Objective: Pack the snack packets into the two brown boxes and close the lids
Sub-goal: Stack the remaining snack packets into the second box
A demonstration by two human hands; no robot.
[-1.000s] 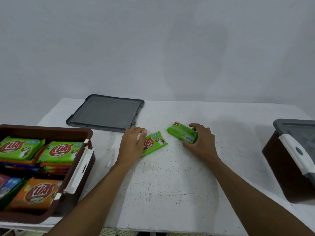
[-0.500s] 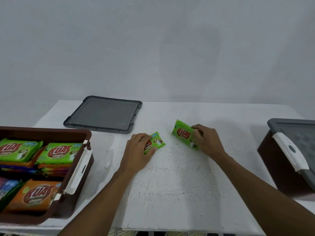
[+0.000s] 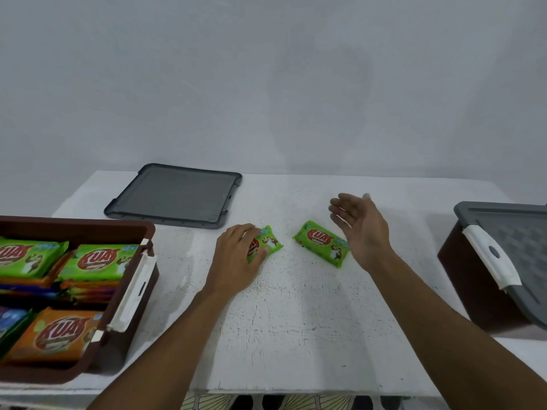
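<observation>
Two green snack packets lie on the white table (image 3: pixel 296 321). My left hand (image 3: pixel 236 255) grips the left green packet (image 3: pixel 270 242), thumb and fingers curled over it. The right green packet (image 3: pixel 321 242) lies label up, free of any hand. My right hand (image 3: pixel 359 224) hovers just right of it, fingers spread and relaxed, holding nothing. An open brown box (image 3: pixel 130 297) at the left holds several green and orange packets. A second brown box (image 3: pixel 479 285) at the right edge carries its grey lid (image 3: pixel 515 244).
A loose grey lid (image 3: pixel 174 195) lies flat at the back left of the table. Each box has a white latch handle on its side. A plain grey wall stands behind the table. The table's front edge runs below my forearms.
My right hand has let go of the right green packet and lifted away, opening. That packet now lies label up. My left hand has closed over the left packet.
</observation>
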